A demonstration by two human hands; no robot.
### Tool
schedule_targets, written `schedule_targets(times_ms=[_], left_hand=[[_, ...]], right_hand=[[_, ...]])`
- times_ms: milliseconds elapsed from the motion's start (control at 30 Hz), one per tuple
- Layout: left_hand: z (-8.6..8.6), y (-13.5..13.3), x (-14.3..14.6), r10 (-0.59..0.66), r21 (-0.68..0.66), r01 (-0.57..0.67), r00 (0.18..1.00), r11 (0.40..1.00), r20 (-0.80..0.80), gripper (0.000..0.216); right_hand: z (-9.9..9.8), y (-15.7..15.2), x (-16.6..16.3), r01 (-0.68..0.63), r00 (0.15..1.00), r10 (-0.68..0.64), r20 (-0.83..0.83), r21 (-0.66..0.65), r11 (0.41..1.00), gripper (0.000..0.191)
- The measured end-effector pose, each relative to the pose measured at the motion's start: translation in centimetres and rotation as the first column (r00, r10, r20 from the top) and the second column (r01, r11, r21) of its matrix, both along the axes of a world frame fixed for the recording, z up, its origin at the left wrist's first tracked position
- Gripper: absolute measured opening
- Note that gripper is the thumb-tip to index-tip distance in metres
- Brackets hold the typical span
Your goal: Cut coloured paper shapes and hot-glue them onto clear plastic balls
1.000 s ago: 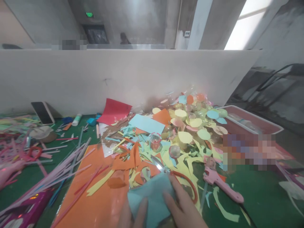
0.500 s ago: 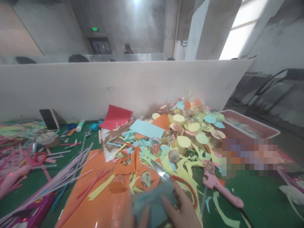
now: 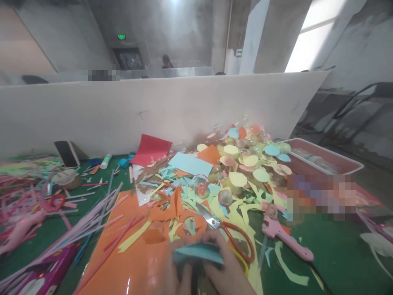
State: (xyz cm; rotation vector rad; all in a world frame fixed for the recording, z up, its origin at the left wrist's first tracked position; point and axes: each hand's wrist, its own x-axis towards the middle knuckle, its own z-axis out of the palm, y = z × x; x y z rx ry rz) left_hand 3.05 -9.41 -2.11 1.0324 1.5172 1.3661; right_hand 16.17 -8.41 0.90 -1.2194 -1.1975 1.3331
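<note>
A blue sheet of paper (image 3: 199, 252), bent or folded, is held between both hands at the bottom middle, tilted so that its upper edge faces me. My left hand (image 3: 176, 270), somewhat blurred, grips its left side with closed fingers. On the right side my right hand (image 3: 229, 264) is closed on the same paper, its fingertips partly behind it. Just beyond the right hand lie scissors (image 3: 215, 222) with orange-red handles, resting on paper scraps. A yellow loop (image 3: 244, 260) shows beside them. Under the hands spreads a large orange sheet (image 3: 123, 254).
Right of the hands lies a pink glue gun (image 3: 288, 241). Round paper cutouts and clear domes (image 3: 238, 180) are heaped behind. Pink strips (image 3: 89, 223) and a purple box (image 3: 52, 268) lie left. A phone (image 3: 66, 154) leans on the white partition (image 3: 147, 106); a pink bin (image 3: 325, 157) stands right.
The blue paper has turned from lying nearly flat toward me to a steeper tilt, showing its edge. Both hands have shifted around it. More of the scissors' handles shows.
</note>
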Motion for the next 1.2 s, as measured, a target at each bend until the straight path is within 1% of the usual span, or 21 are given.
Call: schedule_targets(times_ms=[100, 200, 300, 367, 467, 533, 600, 700, 767, 833, 867, 933, 967, 1000, 1067, 1133, 1200], left_hand=[[0.3, 0.2, 0.0, 0.012, 0.067, -0.014, 0.999, 0.998, 0.035, 0.033], [0.4, 0.4, 0.2, 0.032, 0.047, -0.033, 0.999, 0.998, 0.020, 0.031], [0.4, 0.1, 0.4, 0.046, 0.000, -0.046, 0.998, 0.999, -0.042, 0.028], [0.4, -0.3, 0.5, 0.048, 0.013, -0.047, 0.997, 0.999, -0.058, 0.027], [0.2, -0.8, 0.4, 0.046, 0.031, -0.045, 0.999, 0.999, -0.012, 0.027], [0.0, -1.0, 0.4, 0.058, 0.029, -0.058, 0.998, 0.998, -0.001, 0.031], [-0.2, -1.2, 0.4, 0.071, 0.032, -0.070, 0.997, 0.997, -0.015, 0.034], [-0.7, -1.3, 0.5, 0.088, 0.041, -0.088, 0.996, 0.995, -0.014, 0.036], [-0.8, -1.5, 0.7, 0.093, 0.035, -0.093, 0.996, 0.995, 0.000, 0.037], [-0.7, -1.7, 0.7, 0.095, 0.023, -0.096, 0.995, 0.995, 0.007, 0.039], [-0.5, -1.9, 0.7, 0.090, 0.021, -0.090, 0.996, 0.996, 0.007, 0.040], [0.1, -2.1, 0.2, 0.034, 0.022, -0.034, 0.999, 0.999, -0.006, 0.040], [0.6, -2.2, -0.2, -0.017, 0.018, 0.017, 1.000, 1.000, -0.021, 0.040], [1.0, -2.2, -0.6, -0.067, 0.010, 0.067, 0.997, 0.998, -0.036, 0.040], [1.8, -2.2, -1.4, -0.134, -0.018, 0.134, 0.989, 0.991, -0.057, 0.042], [2.5, -2.3, -2.1, -0.167, -0.044, 0.165, 0.985, 0.985, -0.045, 0.044], [2.9, -2.4, -2.4, -0.217, -0.060, 0.216, 0.976, 0.975, -0.012, 0.046]], right_hand=[[-0.1, 0.1, 0.0, 0.043, 0.999, -0.043, -0.006, 0.003, 0.999, 0.024], [-0.5, 0.0, -0.1, 0.076, 0.997, -0.077, -0.025, -0.028, 0.997, 0.030], [-0.5, -0.2, -0.2, 0.044, 0.999, -0.044, -0.006, -0.034, 0.998, 0.037], [-0.3, -0.4, -0.1, 0.017, 1.000, -0.016, 0.007, -0.021, 1.000, 0.033], [-0.1, -0.7, 0.2, -0.036, 0.999, 0.036, 0.038, 0.009, 0.999, 0.023], [-0.3, -0.8, 0.5, -0.072, 0.995, 0.070, 0.072, 0.027, 0.997, 0.025], [-0.7, -0.8, 0.6, -0.074, 0.994, 0.071, 0.089, 0.031, 0.997, 0.027], [-1.2, -0.9, 0.4, -0.046, 0.997, 0.044, 0.071, 0.032, 0.998, 0.022], [-1.1, -1.2, 0.2, -0.028, 0.998, 0.025, 0.061, 0.053, 0.998, 0.020], [-0.9, -1.5, -0.1, -0.012, 1.000, 0.010, 0.023, 0.065, 0.998, 0.023], [-0.7, -1.6, -0.2, -0.003, 1.000, 0.005, -0.018, 0.072, 0.997, 0.028], [-0.4, -1.8, -0.2, 0.012, 0.993, 0.000, -0.119, 0.100, 0.995, 0.042], [-0.3, -1.9, 0.0, 0.009, 0.988, 0.008, -0.155, 0.110, 0.994, 0.046], [-0.3, -1.9, 0.1, 0.003, 0.985, 0.018, -0.170, 0.118, 0.993, 0.046], [-0.4, -1.9, 0.6, -0.008, 0.991, 0.023, -0.134, 0.105, 0.994, 0.034], [-0.6, -1.9, 1.0, -0.006, 0.997, 0.011, -0.073, 0.064, 0.998, 0.022], [-0.6, -2.1, 1.1, 0.022, 0.999, -0.019, -0.049, 0.058, 0.998, 0.021]])
